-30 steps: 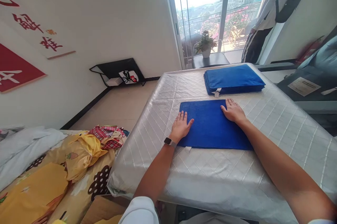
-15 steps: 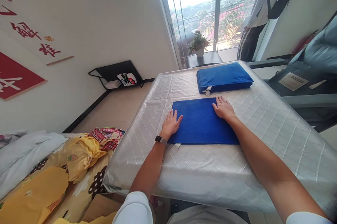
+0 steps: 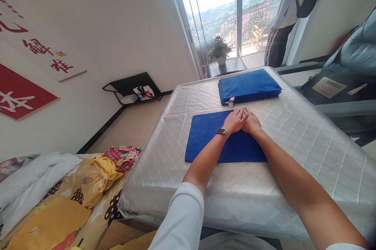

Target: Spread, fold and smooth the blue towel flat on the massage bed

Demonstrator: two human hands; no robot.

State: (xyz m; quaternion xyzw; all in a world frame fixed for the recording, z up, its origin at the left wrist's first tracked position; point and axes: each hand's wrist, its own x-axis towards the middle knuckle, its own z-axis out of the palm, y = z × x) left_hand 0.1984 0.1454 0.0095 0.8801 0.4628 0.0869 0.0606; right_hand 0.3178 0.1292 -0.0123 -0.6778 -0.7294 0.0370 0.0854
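Observation:
A folded blue towel (image 3: 205, 136) lies flat on the silver quilted table cover (image 3: 293, 140). My left hand (image 3: 234, 120) rests palm down on the towel's far right part, fingers stretched out, a watch on its wrist. My right hand (image 3: 251, 121) lies flat right beside it, the two touching at the towel's far right corner. Neither hand holds anything. Beyond the hands sits a stack of folded blue towels (image 3: 249, 86) with a white tag at its near edge.
A bed with yellow patterned bedding (image 3: 73, 199) and a red plaid cloth (image 3: 123, 154) stands at the left. A potted plant (image 3: 219, 49) sits on a chair by the balcony door. A person (image 3: 289, 11) stands at the back right. Dark furniture (image 3: 346, 81) borders the table's right.
My left hand slid right across the towel from its left edge until it met my right hand. My right hand stayed near the far right corner.

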